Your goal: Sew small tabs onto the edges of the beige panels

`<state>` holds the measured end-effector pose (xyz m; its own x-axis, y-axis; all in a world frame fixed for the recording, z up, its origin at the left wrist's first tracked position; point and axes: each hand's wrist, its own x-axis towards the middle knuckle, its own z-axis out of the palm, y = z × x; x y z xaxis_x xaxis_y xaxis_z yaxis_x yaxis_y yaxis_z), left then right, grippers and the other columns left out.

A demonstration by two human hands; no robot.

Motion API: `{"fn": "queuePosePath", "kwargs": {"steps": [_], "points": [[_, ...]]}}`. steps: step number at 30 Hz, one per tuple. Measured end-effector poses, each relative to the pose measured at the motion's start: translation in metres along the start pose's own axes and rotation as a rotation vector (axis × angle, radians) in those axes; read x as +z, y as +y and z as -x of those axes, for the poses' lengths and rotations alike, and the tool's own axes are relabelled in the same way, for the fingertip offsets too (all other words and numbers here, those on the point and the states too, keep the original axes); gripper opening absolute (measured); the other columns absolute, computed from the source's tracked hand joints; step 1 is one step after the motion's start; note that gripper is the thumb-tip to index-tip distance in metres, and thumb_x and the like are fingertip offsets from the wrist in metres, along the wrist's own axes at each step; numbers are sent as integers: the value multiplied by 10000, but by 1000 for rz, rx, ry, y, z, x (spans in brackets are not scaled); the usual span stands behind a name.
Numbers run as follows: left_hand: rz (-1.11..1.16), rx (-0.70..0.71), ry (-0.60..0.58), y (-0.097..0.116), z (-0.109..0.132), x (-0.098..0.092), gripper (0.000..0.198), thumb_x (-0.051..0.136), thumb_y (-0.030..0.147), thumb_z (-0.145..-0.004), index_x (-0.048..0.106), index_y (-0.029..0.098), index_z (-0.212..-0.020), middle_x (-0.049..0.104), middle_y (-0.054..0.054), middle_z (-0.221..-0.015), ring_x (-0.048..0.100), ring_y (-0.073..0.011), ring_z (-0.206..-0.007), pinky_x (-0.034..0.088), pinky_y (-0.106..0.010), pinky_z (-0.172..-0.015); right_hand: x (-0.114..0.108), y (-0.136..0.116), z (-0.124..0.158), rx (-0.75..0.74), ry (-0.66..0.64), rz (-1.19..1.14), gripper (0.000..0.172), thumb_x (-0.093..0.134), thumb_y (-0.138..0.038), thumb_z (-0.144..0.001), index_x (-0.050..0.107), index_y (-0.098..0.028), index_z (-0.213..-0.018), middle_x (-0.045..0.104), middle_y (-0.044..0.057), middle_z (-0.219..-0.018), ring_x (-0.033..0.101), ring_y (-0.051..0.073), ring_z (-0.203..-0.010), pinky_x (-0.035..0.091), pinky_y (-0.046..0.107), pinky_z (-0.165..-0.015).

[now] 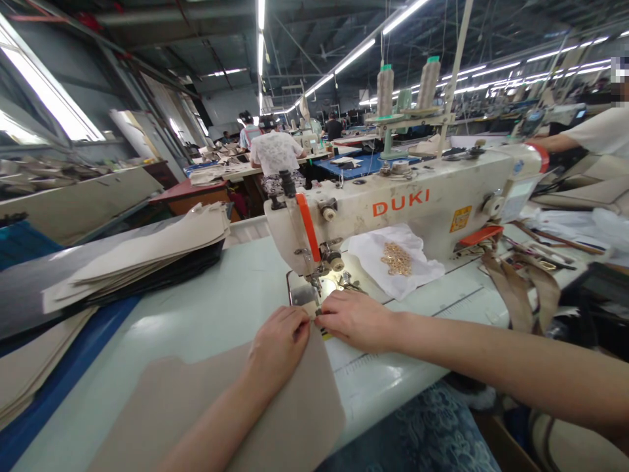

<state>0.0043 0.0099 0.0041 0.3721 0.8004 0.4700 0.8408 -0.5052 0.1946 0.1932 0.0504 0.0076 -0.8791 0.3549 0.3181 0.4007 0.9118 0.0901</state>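
A beige fabric panel (196,387) lies across the front of the sewing machine table, its top edge reaching the needle area. My left hand (280,344) is closed on that panel's upper edge, thumb and fingers pinched together. Just to its right, my right hand (354,320) has its fingers bent down close to the presser foot; what they hold, if anything, is hidden. Above both hands stands the head of a white sewing machine (400,203), its small lamp lighting the needle plate.
Small gold metal pieces (396,259) lie on white cloth (366,252) behind the needle. Stacked beige panels (147,252) sit at the left. Beige straps (523,292) hang at the table's right. Thread cones (386,92) stand behind. Other people work farther back and at the right.
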Motion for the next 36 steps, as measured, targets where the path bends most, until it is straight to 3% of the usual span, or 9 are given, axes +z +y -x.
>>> {"fn": "queuePosePath", "kwargs": {"steps": [6,13,22,36], "points": [[-38,22,-13,0,-3,-1,180,431,151,-798,555,210,-680,642,-30,-705,587,-183,-706,477,-301,-674,-12,1,7,-241,-5,30,167,457,-207,-938,619,-168,-932,609,37,-909,496,178,-917,385,303,-837],[-59,23,4,-1,1,1,172,442,157,-808,550,210,-686,641,-27,-704,584,-183,-694,469,-295,-664,-11,-3,1,-501,29,112,228,394,-194,-956,616,-184,-900,628,21,-878,505,172,-877,386,299,-780],[17,-9,16,-3,4,2,159,470,179,-825,591,212,-728,666,-22,-745,602,-182,-724,478,-296,-684,4,-11,5,-225,22,-70,169,482,-223,-922,620,-192,-829,648,17,-931,533,161,-894,402,283,-781],[-30,120,92,-3,2,7,183,439,147,-858,563,192,-733,648,-23,-724,595,-163,-702,489,-286,-663,6,-12,6,-198,55,-202,224,430,-232,-915,631,-173,-834,660,32,-868,539,171,-879,408,289,-775]]}}
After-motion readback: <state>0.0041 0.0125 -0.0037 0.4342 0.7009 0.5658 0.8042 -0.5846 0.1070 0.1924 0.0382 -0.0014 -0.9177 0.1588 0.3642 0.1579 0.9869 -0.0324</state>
